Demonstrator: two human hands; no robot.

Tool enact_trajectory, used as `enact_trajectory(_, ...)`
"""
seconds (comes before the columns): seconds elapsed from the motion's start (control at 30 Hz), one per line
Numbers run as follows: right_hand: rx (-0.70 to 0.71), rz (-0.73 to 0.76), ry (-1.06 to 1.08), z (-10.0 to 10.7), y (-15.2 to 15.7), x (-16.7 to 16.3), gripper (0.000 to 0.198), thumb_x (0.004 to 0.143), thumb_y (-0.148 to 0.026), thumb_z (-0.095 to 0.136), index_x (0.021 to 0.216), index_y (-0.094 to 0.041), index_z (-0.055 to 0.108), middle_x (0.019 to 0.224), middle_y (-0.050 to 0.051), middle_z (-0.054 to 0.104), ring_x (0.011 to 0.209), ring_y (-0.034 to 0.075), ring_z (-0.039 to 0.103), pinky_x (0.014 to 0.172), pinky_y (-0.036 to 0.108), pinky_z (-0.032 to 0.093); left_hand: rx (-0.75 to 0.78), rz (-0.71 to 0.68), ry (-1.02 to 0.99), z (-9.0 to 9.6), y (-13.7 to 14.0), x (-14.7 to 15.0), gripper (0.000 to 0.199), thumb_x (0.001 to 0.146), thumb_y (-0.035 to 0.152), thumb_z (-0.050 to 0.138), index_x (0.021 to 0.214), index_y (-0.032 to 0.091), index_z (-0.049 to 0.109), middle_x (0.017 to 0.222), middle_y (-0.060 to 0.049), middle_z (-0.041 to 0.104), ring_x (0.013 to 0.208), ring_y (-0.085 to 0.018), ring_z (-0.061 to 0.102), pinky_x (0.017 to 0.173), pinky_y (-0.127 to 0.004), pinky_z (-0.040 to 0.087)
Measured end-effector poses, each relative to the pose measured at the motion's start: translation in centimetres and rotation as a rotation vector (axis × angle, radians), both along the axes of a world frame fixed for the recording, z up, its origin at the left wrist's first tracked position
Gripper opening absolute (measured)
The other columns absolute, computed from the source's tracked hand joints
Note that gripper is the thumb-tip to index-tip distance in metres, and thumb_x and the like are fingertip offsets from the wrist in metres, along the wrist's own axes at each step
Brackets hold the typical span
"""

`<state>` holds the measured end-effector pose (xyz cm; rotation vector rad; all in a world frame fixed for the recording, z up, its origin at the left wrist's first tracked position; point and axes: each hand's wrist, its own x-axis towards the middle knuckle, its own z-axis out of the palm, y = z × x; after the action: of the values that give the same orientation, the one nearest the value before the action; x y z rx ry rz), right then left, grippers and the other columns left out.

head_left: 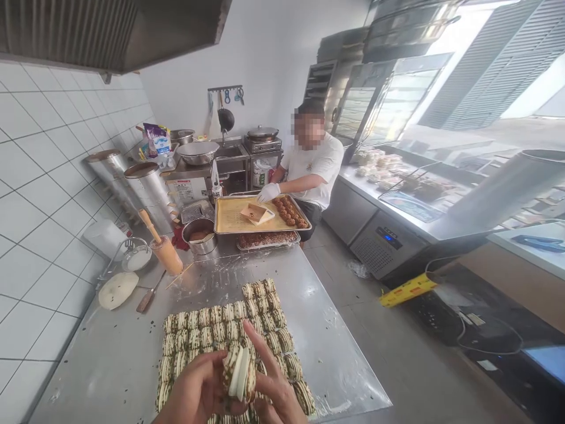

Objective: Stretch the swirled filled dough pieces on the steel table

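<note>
Pinching one scallion dough roll (239, 372) upright between them, the left hand (198, 391) and right hand (274, 386) gripped it just above the rolls (229, 330) on the tabletop (110, 359).

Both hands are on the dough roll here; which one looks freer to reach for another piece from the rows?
Probably the right hand: only its fingers touch the dough roll, and the dough rows lie just beyond. The left hand cups it from below.
</note>
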<state>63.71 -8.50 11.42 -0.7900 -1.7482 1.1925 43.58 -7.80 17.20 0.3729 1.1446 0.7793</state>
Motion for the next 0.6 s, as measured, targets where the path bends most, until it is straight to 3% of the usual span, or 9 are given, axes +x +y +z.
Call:
enact_trajectory(0.1, -0.042, 0.056, 0.056, 0.2, -0.1, 1.0, 0.037, 0.099, -0.051, 0.049, 0.121, -0.032, 0.072, 0.173, -0.002, 0.012, 0.159, 0.035, 0.015, 0.128, 0.055, 0.025, 0.044, -0.032, 0.095, 0.5, 0.5, 0.3, 0.058, 0.073, 0.057, 0.078, 0.114, 0.018, 0.066, 0.101, -0.011, 0.072, 0.089, -0.027, 0.068, 0.079, -0.040, 0.053)
enact_trajectory(0.2, -0.219, 0.010, 0.121, -0.6, 0.4, 0.6, 0.032, 0.097, -0.051, 0.056, 0.100, -0.028, 0.078, 0.172, -0.003, 0.019, 0.158, 0.034, 0.019, 0.129, 0.050, 0.026, 0.229, -0.223, 0.256, 0.0, 0.9, 0.8, 0.069, 0.069, 0.058, 0.083, 0.122, 0.019, 0.064, 0.102, -0.008, 0.070, 0.094, -0.024, 0.063, 0.083, -0.035, 0.048)
enact_trajectory(0.27, -0.399, -0.092, 0.212, -1.8, 1.2, 0.1, 0.031, 0.091, -0.052, 0.066, 0.087, -0.024, 0.078, 0.168, 0.002, 0.031, 0.154, 0.034, 0.032, 0.125, 0.049, 0.034, 0.313, -0.311, 0.304, -1.5, 2.1, 0.9, 0.067, 0.068, 0.052, 0.084, 0.124, 0.020, 0.064, 0.104, -0.007, 0.069, 0.097, -0.023, 0.060, 0.086, -0.034, 0.046)
enact_trajectory(0.33, -0.652, -0.261, 0.313, -3.5, 2.2, 0.1, 0.034, 0.081, -0.055, 0.078, 0.093, -0.023, 0.079, 0.156, 0.010, 0.050, 0.142, 0.035, 0.049, 0.118, 0.050, 0.044, 0.315, -0.300, 0.368, -4.3, 4.8, 0.6, 0.064, 0.071, 0.048, 0.080, 0.127, 0.023, 0.062, 0.109, -0.006, 0.067, 0.098, -0.023, 0.060, 0.088, -0.034, 0.046)
enact_trajectory(0.4, -0.850, -0.469, 0.372, -5.6, 3.2, 0.9, 0.055, 0.069, -0.063, 0.084, 0.106, -0.023, 0.078, 0.137, 0.013, 0.067, 0.127, 0.036, 0.062, 0.112, 0.051, 0.050, 0.310, -0.239, 0.492, -8.1, 8.9, 0.2, 0.061, 0.073, 0.047, 0.077, 0.128, 0.026, 0.060, 0.114, -0.006, 0.066, 0.097, -0.022, 0.060, 0.088, -0.034, 0.047)
enact_trajectory(0.5, -0.944, -0.702, 0.369, -8.7, 3.5, 3.7, 0.080, 0.050, -0.074, 0.087, 0.108, -0.019, 0.078, 0.115, 0.013, 0.076, 0.113, 0.038, 0.068, 0.101, 0.049, 0.057, 0.331, -0.204, 0.772, -14.3, 16.3, -0.3, 0.055, 0.076, 0.048, 0.073, 0.125, 0.024, 0.060, 0.113, -0.007, 0.068, 0.095, -0.022, 0.063, 0.085, -0.033, 0.049)
enact_trajectory(0.6, -1.004, -0.757, 0.353, -11.0, 2.4, 7.2, 0.077, 0.049, -0.071, 0.089, 0.105, -0.020, 0.078, 0.113, 0.012, 0.076, 0.116, 0.038, 0.067, 0.095, 0.044, 0.059, 0.324, -0.244, 0.936, -19.5, 22.4, -0.3, 0.053, 0.076, 0.047, 0.075, 0.119, 0.019, 0.062, 0.106, -0.009, 0.071, 0.090, -0.021, 0.065, 0.083, -0.034, 0.050)
